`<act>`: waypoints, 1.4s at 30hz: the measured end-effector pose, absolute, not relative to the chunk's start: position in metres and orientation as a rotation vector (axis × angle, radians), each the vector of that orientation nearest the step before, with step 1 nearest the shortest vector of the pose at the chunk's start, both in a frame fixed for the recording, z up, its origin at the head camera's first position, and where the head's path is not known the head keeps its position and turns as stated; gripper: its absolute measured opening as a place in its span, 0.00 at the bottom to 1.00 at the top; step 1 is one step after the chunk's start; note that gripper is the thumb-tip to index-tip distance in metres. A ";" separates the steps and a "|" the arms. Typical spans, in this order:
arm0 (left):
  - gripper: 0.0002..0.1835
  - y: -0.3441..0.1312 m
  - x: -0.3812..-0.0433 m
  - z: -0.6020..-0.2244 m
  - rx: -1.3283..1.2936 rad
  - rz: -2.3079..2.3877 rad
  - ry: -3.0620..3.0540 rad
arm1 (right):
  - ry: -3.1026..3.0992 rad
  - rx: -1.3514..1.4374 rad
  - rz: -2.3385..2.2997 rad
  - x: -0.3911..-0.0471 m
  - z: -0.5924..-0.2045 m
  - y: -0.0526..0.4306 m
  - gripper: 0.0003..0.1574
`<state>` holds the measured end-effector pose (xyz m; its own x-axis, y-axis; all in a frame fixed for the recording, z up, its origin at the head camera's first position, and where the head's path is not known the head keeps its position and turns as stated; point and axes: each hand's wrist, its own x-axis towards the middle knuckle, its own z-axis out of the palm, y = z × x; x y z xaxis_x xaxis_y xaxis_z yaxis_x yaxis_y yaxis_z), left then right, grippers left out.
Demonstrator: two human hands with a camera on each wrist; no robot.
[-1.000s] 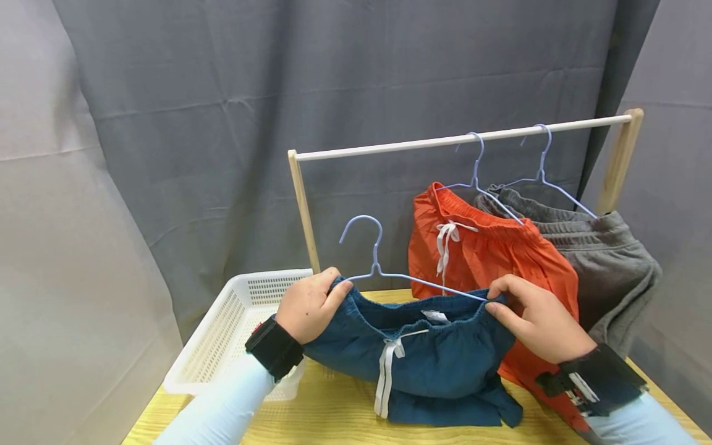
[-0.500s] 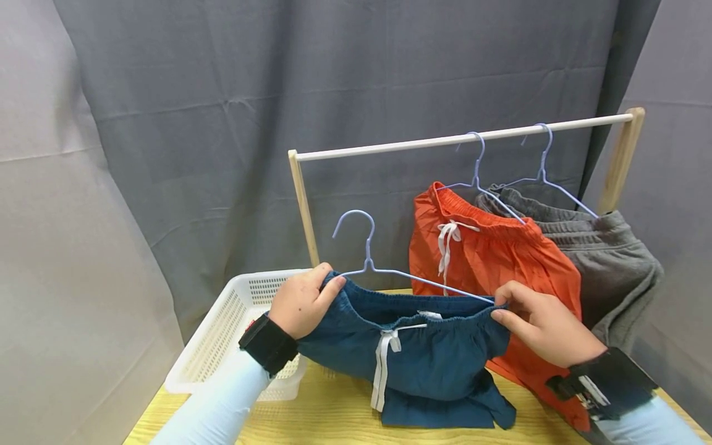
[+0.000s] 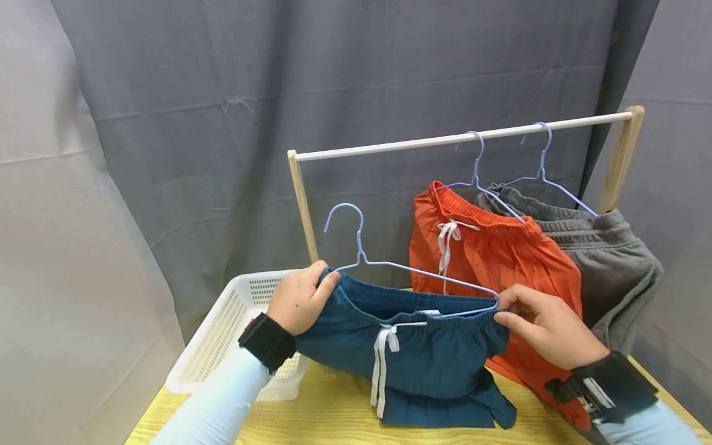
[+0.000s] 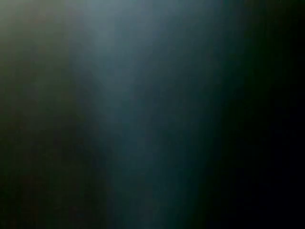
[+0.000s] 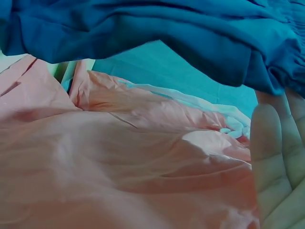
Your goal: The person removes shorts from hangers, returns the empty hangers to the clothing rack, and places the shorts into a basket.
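Blue shorts (image 3: 428, 364) with a white drawstring hang between my two hands over the table. A pale lilac wire hanger (image 3: 411, 267) leans over them, its hook up and to the left. My left hand (image 3: 300, 298) grips the left end of the waistband, where the hanger's left end goes out of sight. On the other side, my right hand (image 3: 550, 324) pinches the waistband's right end, its fingertips at the hanger's right corner. That corner shows above the waistband, with part of the lower bar. The right wrist view has the blue cloth across its top; the left one is dark and blurred.
Behind stands a clothes rack with a white rail (image 3: 384, 148). Orange shorts (image 3: 478, 259) and grey shorts (image 3: 606, 247) hang from it on similar hangers at the right. A white perforated basket (image 3: 206, 346) sits on the wooden table (image 3: 328, 423) at the left.
The hanger has shifted up and left, and its right corner and lower bar have come into view. Both hands have moved slightly apart, keeping hold of the waistband.
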<state>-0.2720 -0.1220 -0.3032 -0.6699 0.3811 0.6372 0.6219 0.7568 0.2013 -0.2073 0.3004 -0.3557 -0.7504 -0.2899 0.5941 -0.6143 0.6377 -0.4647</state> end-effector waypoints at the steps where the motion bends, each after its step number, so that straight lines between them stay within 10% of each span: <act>1: 0.16 -0.122 -0.272 -0.303 -0.750 -0.546 -2.374 | -2.386 0.701 0.928 -0.207 -0.356 0.300 0.17; 42: 0.15 -0.106 -0.265 -0.309 -0.764 -0.548 -2.415 | -2.383 0.763 0.863 -0.218 -0.373 0.281 0.18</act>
<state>-0.2653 -0.1061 -0.3092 -0.6913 0.3983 0.6028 0.6195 0.7562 0.2108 -0.2184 0.2812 -0.3730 -0.7235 -0.3333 0.6045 -0.6431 0.6438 -0.4148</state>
